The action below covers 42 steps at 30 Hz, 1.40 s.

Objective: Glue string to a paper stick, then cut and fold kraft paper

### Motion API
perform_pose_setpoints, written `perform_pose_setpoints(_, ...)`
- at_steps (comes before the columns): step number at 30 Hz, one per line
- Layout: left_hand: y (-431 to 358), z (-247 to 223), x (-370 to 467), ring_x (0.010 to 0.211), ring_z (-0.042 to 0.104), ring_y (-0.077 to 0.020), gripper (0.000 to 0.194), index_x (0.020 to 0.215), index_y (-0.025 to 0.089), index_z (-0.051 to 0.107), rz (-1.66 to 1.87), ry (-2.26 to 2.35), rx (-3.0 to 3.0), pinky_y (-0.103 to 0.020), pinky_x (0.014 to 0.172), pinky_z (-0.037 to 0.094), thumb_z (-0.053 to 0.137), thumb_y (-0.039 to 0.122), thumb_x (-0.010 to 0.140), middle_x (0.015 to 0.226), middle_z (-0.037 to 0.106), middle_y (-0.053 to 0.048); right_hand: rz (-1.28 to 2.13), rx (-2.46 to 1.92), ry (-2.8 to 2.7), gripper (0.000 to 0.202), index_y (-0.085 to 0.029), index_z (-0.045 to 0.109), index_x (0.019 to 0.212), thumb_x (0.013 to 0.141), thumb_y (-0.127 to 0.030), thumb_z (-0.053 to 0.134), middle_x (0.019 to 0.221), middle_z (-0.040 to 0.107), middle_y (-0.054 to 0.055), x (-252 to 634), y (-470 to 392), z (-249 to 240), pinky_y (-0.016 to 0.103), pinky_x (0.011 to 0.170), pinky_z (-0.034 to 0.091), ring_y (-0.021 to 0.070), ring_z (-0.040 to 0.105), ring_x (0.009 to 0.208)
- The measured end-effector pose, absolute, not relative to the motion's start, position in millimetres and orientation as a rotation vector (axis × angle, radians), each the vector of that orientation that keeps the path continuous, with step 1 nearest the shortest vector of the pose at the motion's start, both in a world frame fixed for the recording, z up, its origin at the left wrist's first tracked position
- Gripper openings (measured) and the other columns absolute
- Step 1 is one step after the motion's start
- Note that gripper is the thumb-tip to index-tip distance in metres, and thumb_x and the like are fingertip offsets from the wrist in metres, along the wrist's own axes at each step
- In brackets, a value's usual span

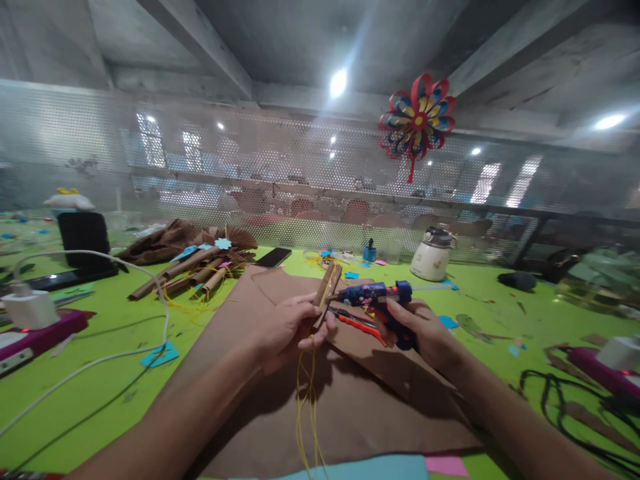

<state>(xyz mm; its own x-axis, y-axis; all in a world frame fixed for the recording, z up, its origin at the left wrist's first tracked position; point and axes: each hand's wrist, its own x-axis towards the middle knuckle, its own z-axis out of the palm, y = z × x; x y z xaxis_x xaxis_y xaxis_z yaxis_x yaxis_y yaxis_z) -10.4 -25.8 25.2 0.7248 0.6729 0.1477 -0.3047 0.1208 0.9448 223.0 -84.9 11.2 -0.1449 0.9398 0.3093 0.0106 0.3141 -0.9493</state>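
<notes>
My left hand (290, 328) is closed around a folded brown paper strip (327, 283) held upright, with yellow string (309, 400) hanging below it. In my right hand (417, 330) is a dark blue patterned glue gun (367, 293), its nozzle at the strip just beside my left fingertips. Orange-handled pliers (360, 325) lie beneath the glue gun, partly hidden by my right fingers. Large brown paper (260, 413) spreads over the green table under both hands.
Rolled brown paper tubes (187, 270) and a phone (274, 257) lie behind on the left. A white jar (431, 257) stands back right. Purple power strips (45, 340) with a white cable flank the left side; black cable (560, 407) coils at right. A paper flower (419, 121) hangs above.
</notes>
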Motion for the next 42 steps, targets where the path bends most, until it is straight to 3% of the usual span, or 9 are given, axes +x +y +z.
perform_pose_setpoints(8,-30.5,27.7,-9.3,0.045,0.038,-0.0031,0.009,0.086,0.011,0.053,0.759,0.378,1.264,-0.018,0.039,0.02,0.045,0.011,0.082,0.074,0.058,-0.004,1.023,-0.984,-1.395,0.045,-0.013,0.062,0.074,0.085,-0.056,0.057,0.062,0.059,0.004,221.2,-81.1,8.7,0.025,0.047,0.038,0.0113,0.049,0.049)
perform_pose_setpoints(17,-26.9,21.6,-7.4,0.045,0.04,-0.0035,0.014,0.093,0.011,0.053,0.746,0.372,1.262,-0.018,0.038,0.021,0.048,0.013,0.08,0.076,0.06,-0.006,0.922,-1.01,-1.349,0.045,-0.013,0.063,0.076,0.087,-0.055,0.054,0.054,0.055,0.002,231.4,-70.5,3.2,0.025,0.048,0.036,0.0115,0.048,0.048)
perform_pose_setpoints(22,-27.0,22.5,-6.5,0.044,0.039,-0.0034,0.015,0.094,0.012,0.053,0.751,0.393,1.264,-0.018,0.038,0.02,0.048,0.013,0.08,0.074,0.06,-0.006,0.932,-0.941,-1.303,0.042,-0.013,0.065,0.079,0.089,-0.053,0.053,0.067,0.062,0.005,228.8,-73.2,6.2,0.025,0.049,0.037,0.0108,0.049,0.051)
perform_pose_setpoints(28,-27.9,23.9,-7.2,0.044,0.038,-0.0024,0.016,0.092,0.009,0.056,0.77,0.421,1.29,-0.017,0.039,0.02,0.046,0.013,0.08,0.075,0.06,-0.006,1.071,-0.956,-1.352,0.043,-0.012,0.063,0.077,0.086,-0.054,0.056,0.059,0.058,0.003,221.2,-77.5,6.1,0.025,0.046,0.035,0.0113,0.047,0.048)
perform_pose_setpoints(35,-29.8,24.1,-6.4,0.045,0.04,-0.0038,0.018,0.097,0.01,0.054,0.725,0.402,1.288,-0.019,0.038,0.018,0.046,0.012,0.08,0.077,0.06,-0.007,0.964,-0.986,-1.327,0.045,-0.013,0.062,0.073,0.088,-0.054,0.053,0.054,0.056,0.002,230.5,-69.4,1.1,0.023,0.046,0.035,0.0106,0.048,0.047)
perform_pose_setpoints(39,-31.5,23.1,-4.5,0.043,0.039,-0.0033,0.019,0.097,0.011,0.053,0.715,0.412,1.291,-0.019,0.038,0.017,0.045,0.012,0.08,0.077,0.061,-0.007,0.919,-0.941,-1.249,0.043,-0.013,0.064,0.075,0.085,-0.055,0.058,0.064,0.061,0.003,233.0,-64.5,5.4,0.023,0.047,0.037,0.0095,0.049,0.049)
perform_pose_setpoints(42,-32.6,22.5,-3.6,0.041,0.037,-0.0028,0.022,0.1,0.012,0.053,0.697,0.408,1.284,-0.019,0.038,0.015,0.045,0.013,0.08,0.076,0.061,-0.006,0.87,-0.962,-1.155,0.045,-0.014,0.063,0.071,0.078,-0.058,0.063,0.059,0.06,0.002,237.8,-60.2,7.3,0.023,0.046,0.038,0.0093,0.048,0.046)
